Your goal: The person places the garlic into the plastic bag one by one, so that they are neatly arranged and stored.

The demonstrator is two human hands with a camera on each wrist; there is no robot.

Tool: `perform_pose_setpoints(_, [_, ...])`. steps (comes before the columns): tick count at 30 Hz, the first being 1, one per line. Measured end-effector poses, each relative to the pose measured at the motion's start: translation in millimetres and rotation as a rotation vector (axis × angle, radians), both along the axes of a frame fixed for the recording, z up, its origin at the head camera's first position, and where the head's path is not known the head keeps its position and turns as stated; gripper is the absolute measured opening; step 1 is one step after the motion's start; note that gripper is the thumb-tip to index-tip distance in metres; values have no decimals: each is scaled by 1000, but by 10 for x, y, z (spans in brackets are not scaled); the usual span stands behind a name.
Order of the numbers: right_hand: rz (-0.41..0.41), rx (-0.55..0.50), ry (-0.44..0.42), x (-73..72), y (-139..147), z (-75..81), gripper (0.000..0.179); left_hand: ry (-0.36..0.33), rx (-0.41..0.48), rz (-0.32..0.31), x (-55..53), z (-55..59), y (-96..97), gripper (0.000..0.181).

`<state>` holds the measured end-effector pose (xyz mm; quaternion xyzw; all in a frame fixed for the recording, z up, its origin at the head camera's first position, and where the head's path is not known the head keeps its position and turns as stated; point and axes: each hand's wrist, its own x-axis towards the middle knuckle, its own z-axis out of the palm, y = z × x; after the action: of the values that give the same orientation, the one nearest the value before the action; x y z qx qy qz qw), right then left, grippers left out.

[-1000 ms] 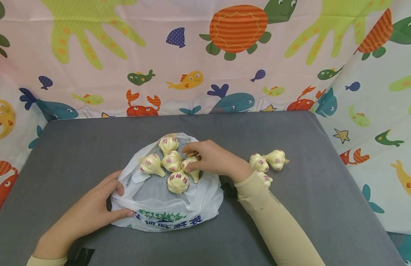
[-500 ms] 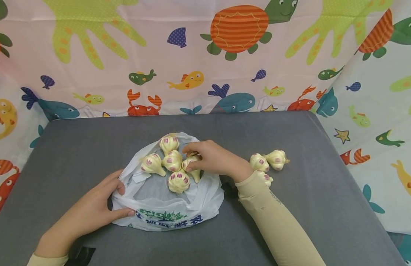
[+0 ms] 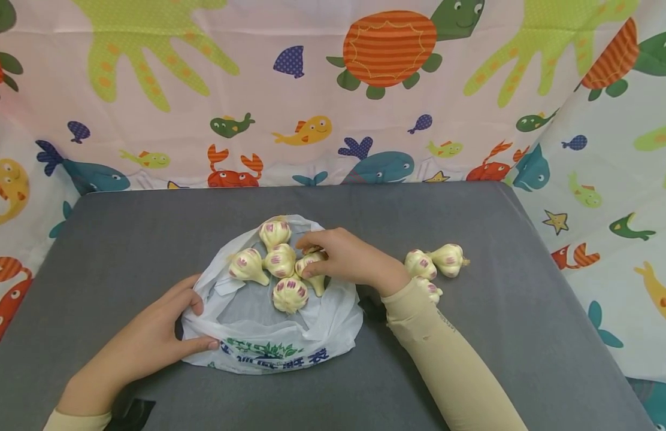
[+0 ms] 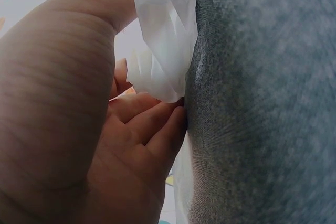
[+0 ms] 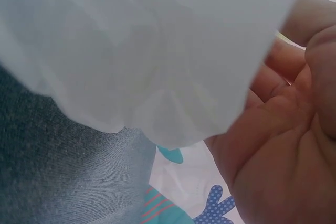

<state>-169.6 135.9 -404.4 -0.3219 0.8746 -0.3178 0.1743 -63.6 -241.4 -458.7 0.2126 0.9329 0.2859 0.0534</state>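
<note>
Cream-coloured, the garlic bulb [image 3: 307, 261] sits pinched in the right grip [image 3: 346, 257], stem [image 3: 318, 288] jutting from its near side, while the left grip [image 3: 163, 326] holds the plastic bag [image 3: 257, 332] farther off.

The left grip [image 4: 131, 156] holds thin white plastic [image 4: 165, 40] just beside the grey cloth [image 4: 262, 98].

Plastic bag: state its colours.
Plastic bag: white, printed in green and blue; clearest in the head view.
</note>
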Motion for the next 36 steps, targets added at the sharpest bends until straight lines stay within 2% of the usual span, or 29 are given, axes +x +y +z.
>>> perform_pose_setpoints(12, [38,-15,26,-24,-20,4,45,-10,9,4,13,-5,-32,62])
perform_pose_setpoints(36, [24,-1,59,17,-48,-28,44,-17,24,6,-3,8,-66,59])
